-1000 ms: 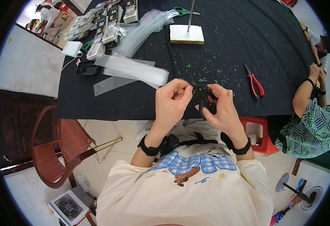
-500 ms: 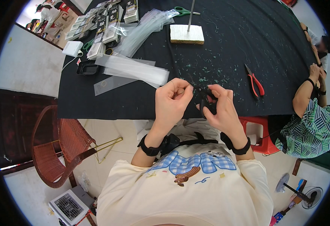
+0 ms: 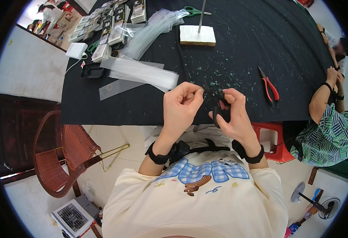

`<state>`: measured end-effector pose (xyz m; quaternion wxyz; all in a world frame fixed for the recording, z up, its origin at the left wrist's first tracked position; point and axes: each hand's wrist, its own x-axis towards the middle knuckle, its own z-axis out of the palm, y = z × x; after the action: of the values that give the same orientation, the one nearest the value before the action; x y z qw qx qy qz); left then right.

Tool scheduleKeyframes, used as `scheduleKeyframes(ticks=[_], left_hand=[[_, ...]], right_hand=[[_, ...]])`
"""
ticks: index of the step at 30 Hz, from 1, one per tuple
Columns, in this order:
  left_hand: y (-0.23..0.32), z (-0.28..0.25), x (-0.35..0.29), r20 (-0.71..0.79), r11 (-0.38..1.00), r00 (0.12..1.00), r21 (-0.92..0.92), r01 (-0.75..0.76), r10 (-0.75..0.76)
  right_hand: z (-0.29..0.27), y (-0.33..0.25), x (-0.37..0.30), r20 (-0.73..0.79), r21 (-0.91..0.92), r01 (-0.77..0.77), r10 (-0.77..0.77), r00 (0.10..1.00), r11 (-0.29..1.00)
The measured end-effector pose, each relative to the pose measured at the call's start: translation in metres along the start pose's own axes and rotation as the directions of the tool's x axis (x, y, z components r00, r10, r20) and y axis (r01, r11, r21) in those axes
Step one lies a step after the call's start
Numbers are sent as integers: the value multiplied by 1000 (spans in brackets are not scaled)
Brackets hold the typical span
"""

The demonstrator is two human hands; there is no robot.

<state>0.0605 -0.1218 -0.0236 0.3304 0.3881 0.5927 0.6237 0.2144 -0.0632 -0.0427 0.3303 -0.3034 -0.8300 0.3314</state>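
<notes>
Above the front edge of the black-covered table, my left hand (image 3: pixel 182 104) is closed, thumb and fingertips pinched together. Whatever it pinches is too small to make out. Just to its right, my right hand (image 3: pixel 236 116) holds black-handled scissors (image 3: pixel 216 116), with thumb and fingers at the handle loops. The scissors' dark blades point toward my left fingertips and are hard to see against the cloth. Beyond both hands, small green scraps (image 3: pixel 217 74) and thread bits are scattered over the black cloth (image 3: pixel 297 55).
Clear plastic sleeves (image 3: pixel 158 77) lie left of my hands, below stacks of printed packets (image 3: pixel 110 29). Farther back stands a white block (image 3: pixel 197 35) with an upright rod, near green-handled scissors (image 3: pixel 191 12). Red-handled pliers (image 3: pixel 270 89) lie right. Another person's arms (image 3: pixel 321 99) rest at the right edge.
My right hand has shifted slightly right with the scissors, and their handles now sit farther apart. The left hand stays almost where it was.
</notes>
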Motion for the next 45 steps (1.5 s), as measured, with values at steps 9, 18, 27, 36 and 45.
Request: scheduleKeyframes(ticks=[9, 18, 27, 36, 45], left_hand=[[6, -1, -3, 19, 1000, 999, 4, -26, 26], [4, 1, -2, -23, 995, 996, 54, -80, 81], [4, -1, 0, -40, 995, 996, 55, -82, 85], [2, 1, 2, -52, 999, 997, 18, -52, 52], [7, -1, -1, -58, 984, 988, 109, -138, 145]], right_hand=[[-9, -6, 4, 23, -210, 86, -83, 996, 974], [-11, -5, 6, 58, -195, 129, -120, 991, 972], [-13, 0, 6, 78, -198, 184, -171, 982, 963], [-6, 3, 1, 5, -137, 122, -123, 992, 983], [-6, -3, -1, -59, 477, -199, 257, 965, 856]])
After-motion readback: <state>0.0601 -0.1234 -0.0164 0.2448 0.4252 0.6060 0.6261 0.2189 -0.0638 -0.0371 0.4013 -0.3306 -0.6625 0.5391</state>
